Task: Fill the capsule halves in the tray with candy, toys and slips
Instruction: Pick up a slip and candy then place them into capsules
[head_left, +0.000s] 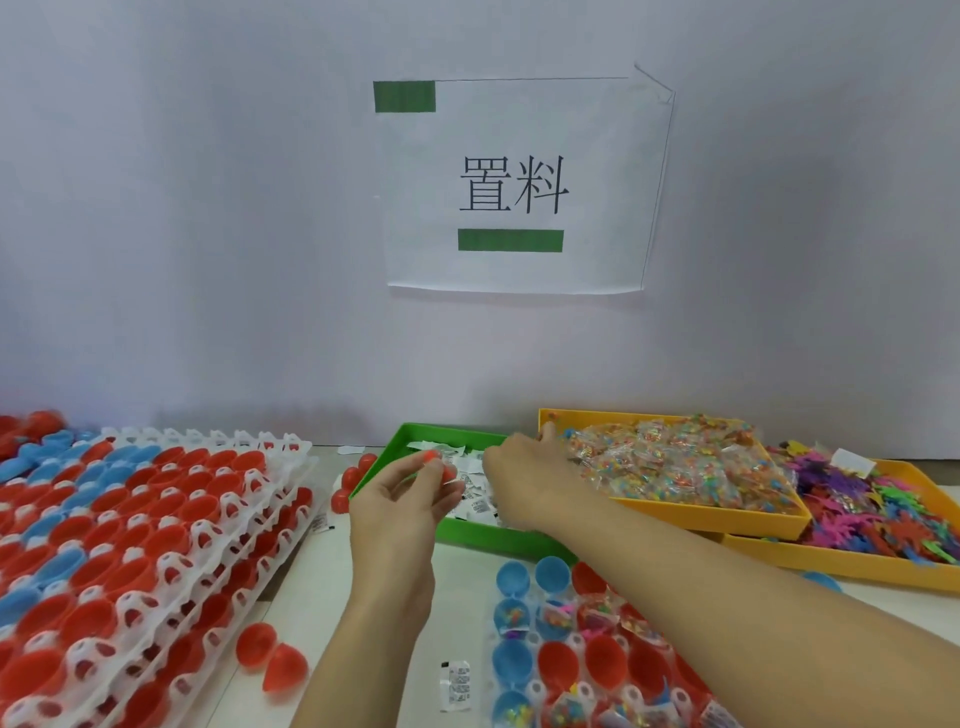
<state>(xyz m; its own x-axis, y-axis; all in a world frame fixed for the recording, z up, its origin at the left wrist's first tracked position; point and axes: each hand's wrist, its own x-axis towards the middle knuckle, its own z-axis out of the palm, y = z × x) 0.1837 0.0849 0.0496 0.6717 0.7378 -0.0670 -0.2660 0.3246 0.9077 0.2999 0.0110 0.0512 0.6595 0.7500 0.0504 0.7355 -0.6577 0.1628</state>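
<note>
The working tray (524, 642) at bottom centre holds blue and red capsule halves (511, 577); several contain candy packets and small toys. My left hand (405, 504) hovers over the near left corner of the green tray (395, 447) of white slips and pinches a small pale slip (457, 484) between its fingertips. My right hand (524, 467) reaches across the green tray, with its fingertips in the candy packets (675, 462) of the yellow tray (717, 514). Its fingers are hidden behind the back of the hand.
A second yellow tray (831, 564) of coloured plastic toys (883, 509) lies at the right. Stacked white trays of red and blue halves (130, 519) fill the left. Loose red halves (270, 660) and a stray slip (456, 683) lie on the table. A wall with a paper sign stands behind.
</note>
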